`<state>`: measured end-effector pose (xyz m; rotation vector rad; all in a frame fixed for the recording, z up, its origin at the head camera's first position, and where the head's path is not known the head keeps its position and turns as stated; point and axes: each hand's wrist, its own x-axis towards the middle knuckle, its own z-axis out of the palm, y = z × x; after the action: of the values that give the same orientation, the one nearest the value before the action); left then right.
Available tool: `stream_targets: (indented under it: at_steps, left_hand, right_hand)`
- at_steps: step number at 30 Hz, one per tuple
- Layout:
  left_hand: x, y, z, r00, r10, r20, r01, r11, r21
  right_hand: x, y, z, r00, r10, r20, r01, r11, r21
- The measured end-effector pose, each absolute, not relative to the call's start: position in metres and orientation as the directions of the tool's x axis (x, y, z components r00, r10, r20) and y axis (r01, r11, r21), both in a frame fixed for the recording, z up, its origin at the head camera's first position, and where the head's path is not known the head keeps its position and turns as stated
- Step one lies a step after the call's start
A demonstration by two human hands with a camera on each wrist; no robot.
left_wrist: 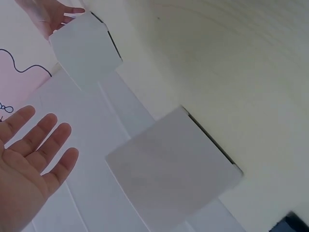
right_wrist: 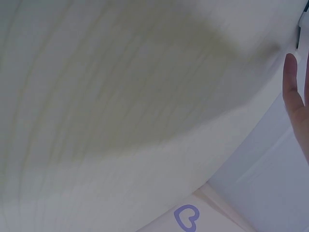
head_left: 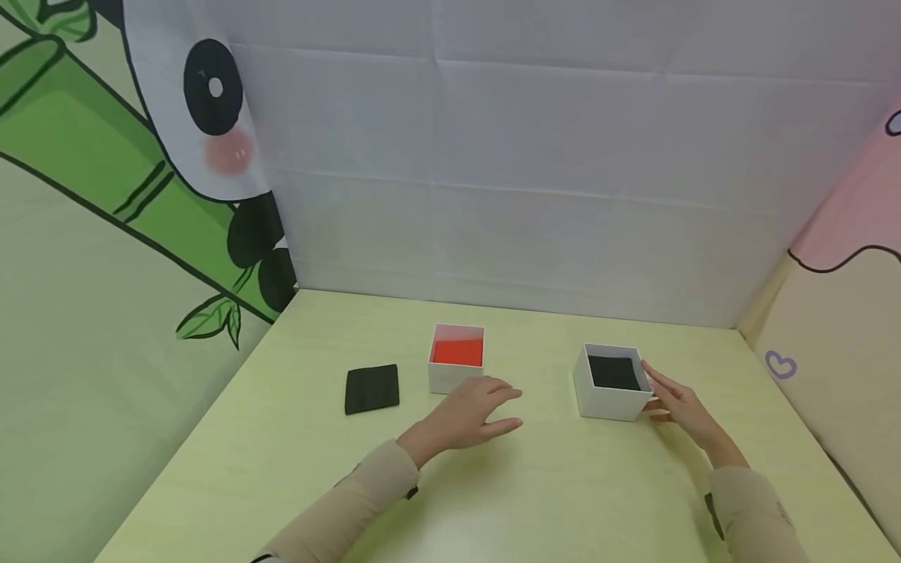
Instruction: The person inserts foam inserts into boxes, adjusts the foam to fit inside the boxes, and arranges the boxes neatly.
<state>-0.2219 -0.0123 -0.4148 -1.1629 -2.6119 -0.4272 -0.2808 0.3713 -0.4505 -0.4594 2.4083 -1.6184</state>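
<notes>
At the right of the head view, my right hand (head_left: 679, 407) touches the right side of a white open-topped box (head_left: 611, 405), its fingers extended along the wall. A folded black piece, apparently fabric (head_left: 615, 373), lies in that box. My left hand (head_left: 468, 414) hovers in front of another white box (head_left: 450, 381) that holds a red piece (head_left: 459, 352). In the left wrist view the left hand (left_wrist: 34, 169) has spread fingers and an empty palm. Only part of the right hand (right_wrist: 298, 108) shows in the right wrist view.
Left of the red piece's box lies a flat black square (head_left: 371, 389) on the pale yellow table (head_left: 535, 500). A white sheet (head_left: 493, 172) hangs behind the table's back edge. Printed panels with bamboo (head_left: 91, 133) and a purple heart (head_left: 780, 364) flank the sides.
</notes>
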Motion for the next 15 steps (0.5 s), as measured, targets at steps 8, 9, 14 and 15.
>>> stream_targets:
  at_steps: [8, 9, 14, 15]
  left_hand:
    - [-0.22, -0.045, -0.425, -0.709, 0.641, 0.294, 0.698, 0.696, 0.168]
    - [-0.22, -0.049, -0.426, -0.717, 0.635, 0.288, 0.691, 0.702, 0.171]
    - [-0.221, -0.064, -0.431, -0.73, 0.616, 0.296, 0.673, 0.722, 0.159]
    - [-0.221, -0.067, -0.432, -0.732, 0.614, 0.296, 0.671, 0.724, 0.158]
  right_hand:
    - [-0.28, 0.371, -0.452, -0.93, -0.366, 0.009, -0.147, 0.35, -0.925]
    - [-0.28, 0.371, -0.452, -0.931, -0.364, 0.008, -0.147, 0.356, -0.923]
    - [-0.281, 0.371, -0.452, -0.935, -0.354, 0.006, -0.148, 0.378, -0.914]
    - [-0.281, 0.371, -0.452, -0.935, -0.354, 0.002, -0.146, 0.381, -0.913]
